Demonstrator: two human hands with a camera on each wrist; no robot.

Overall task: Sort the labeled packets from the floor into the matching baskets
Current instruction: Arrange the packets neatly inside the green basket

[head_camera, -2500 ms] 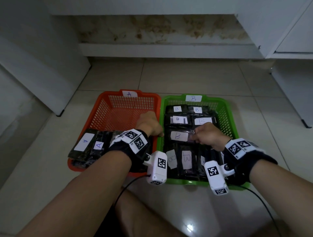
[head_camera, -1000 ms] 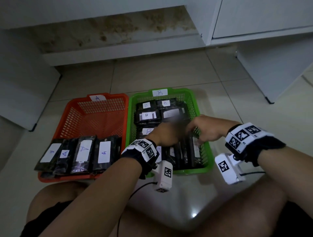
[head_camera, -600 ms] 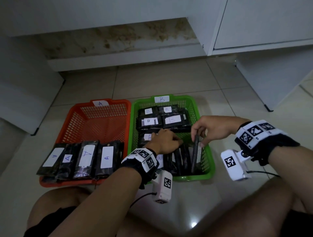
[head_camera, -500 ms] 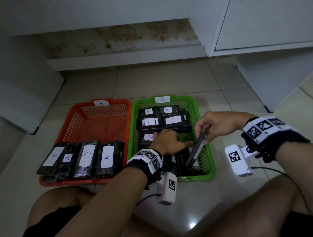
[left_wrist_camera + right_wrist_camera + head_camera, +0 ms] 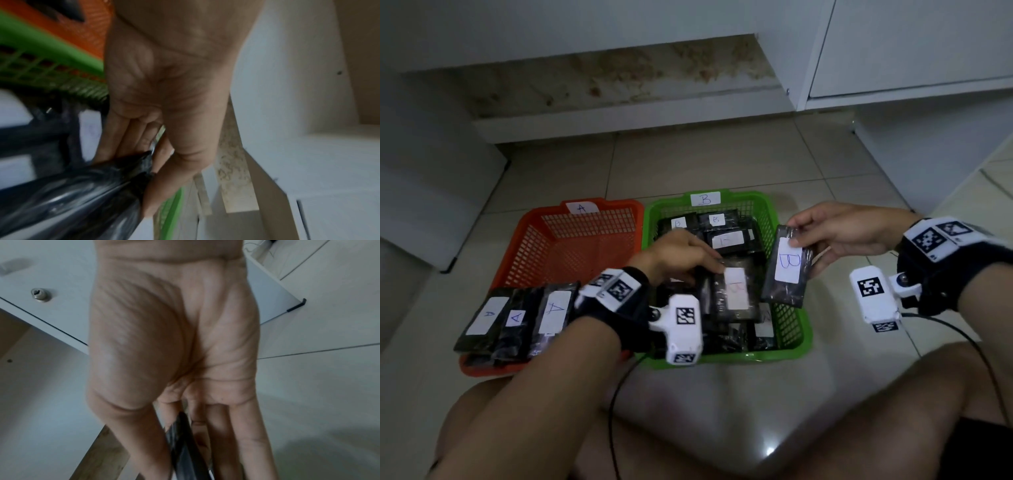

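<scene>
An orange basket (image 5: 571, 246) tagged A stands left of a green basket (image 5: 787, 329) tagged B. Black packets with white A labels (image 5: 517, 318) lie across the orange basket's near end. Several B packets fill the green one. My right hand (image 5: 828, 233) pinches a black packet labeled B (image 5: 787, 270) by its top, held above the green basket's right rim; it shows edge-on (image 5: 183, 447) in the right wrist view. My left hand (image 5: 681, 253) is inside the green basket, thumb and fingers gripping the top of another B packet (image 5: 736, 291), whose black wrapper (image 5: 82, 191) fills the left wrist view.
White cabinets (image 5: 914, 44) stand at the back and right, with a stained wall (image 5: 633, 72) under a white ledge behind the baskets. Tiled floor (image 5: 705, 161) surrounds them. My bare knees (image 5: 893, 404) sit close in front, and a cable (image 5: 616, 411) runs from the left wrist.
My right hand has lifted a B packet out of the green basket's right side and turned its label up. My left hand has taken hold of a packet in the basket's middle.
</scene>
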